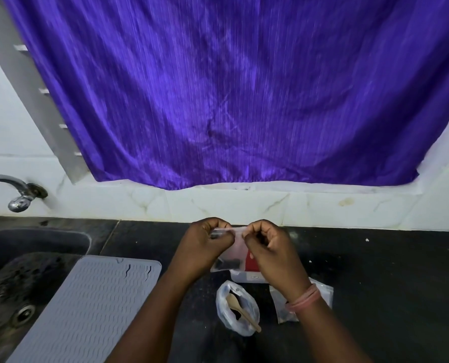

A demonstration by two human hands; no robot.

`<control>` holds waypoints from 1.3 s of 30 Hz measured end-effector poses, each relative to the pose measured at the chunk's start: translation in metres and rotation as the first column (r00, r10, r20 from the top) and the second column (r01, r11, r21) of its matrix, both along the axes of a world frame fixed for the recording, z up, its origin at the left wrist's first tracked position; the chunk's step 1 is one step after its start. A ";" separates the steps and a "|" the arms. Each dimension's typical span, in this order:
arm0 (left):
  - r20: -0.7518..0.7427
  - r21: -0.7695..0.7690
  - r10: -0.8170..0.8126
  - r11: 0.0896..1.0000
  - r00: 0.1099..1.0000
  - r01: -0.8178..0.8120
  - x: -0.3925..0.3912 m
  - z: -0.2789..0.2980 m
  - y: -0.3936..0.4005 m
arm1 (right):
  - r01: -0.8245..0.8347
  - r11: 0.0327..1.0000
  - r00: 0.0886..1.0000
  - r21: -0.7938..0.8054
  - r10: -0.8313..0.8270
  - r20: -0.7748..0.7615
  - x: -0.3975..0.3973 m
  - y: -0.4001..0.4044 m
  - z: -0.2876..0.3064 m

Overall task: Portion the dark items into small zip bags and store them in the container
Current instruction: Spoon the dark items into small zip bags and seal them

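Small zip bag (231, 254) held up over the black counter (375, 271), dark bits settled at its bottom. Left hand (205, 244) & right hand (267, 247) each pinch the bag's top edge, fingers curled tight on it. Behind/below it: white-and-red container (247, 273) on the counter. Nearer the person: open plastic bag (237, 309) w/ dark items & a wooden spoon (241, 311) inside; another filled zip bag (283, 307) just right, partly under the right wrist. Grey mat (87, 307) left, overlapping the sink (21, 271). Tap (19, 192) on wall; purple curtain (244, 87) above.

A purple curtain (239, 95) hangs above the black counter (388, 271); a grey ridged mat (87, 310) overlaps the sink (21, 258), below a tap (16, 192).
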State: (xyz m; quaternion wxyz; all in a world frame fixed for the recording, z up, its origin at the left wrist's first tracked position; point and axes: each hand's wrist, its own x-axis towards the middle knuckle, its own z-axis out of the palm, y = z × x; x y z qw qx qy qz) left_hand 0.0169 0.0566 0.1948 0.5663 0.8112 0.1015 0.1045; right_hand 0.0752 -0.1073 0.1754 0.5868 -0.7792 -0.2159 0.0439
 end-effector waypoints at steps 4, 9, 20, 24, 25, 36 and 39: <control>-0.012 -0.091 -0.007 0.996 1.000 0.006 0.001 -0.001 0.003 | 0.037 0.998 0.998 -0.058 -0.034 0.056 0.005 -0.001 -0.003; 0.034 -0.247 0.041 0.968 0.999 -0.031 -0.002 0.001 0.004 | 0.065 0.994 0.996 0.092 -0.059 -0.066 0.007 -0.003 0.002; 0.057 -0.064 -0.027 0.997 0.998 0.031 0.002 -0.002 -0.001 | 0.037 0.999 0.997 0.000 -0.037 0.074 0.006 0.003 -0.001; 0.077 -0.041 -0.043 0.998 0.996 0.047 0.003 -0.003 -0.005 | 0.061 0.998 0.996 0.030 -0.062 0.056 0.004 0.005 -0.001; 0.079 -0.055 -0.044 0.997 0.996 0.048 0.003 -0.003 -0.007 | 0.070 0.997 0.996 0.041 -0.072 0.043 0.005 0.005 -0.001; 0.110 -0.135 0.030 0.991 0.994 -0.015 0.004 -0.007 -0.001 | -0.001 0.995 1.000 0.097 0.003 -0.025 0.003 0.002 0.001; 0.099 -0.135 0.054 0.990 0.994 -0.040 0.005 -0.010 -0.001 | 0.027 0.996 0.999 0.080 -0.025 -0.023 0.004 0.003 -0.003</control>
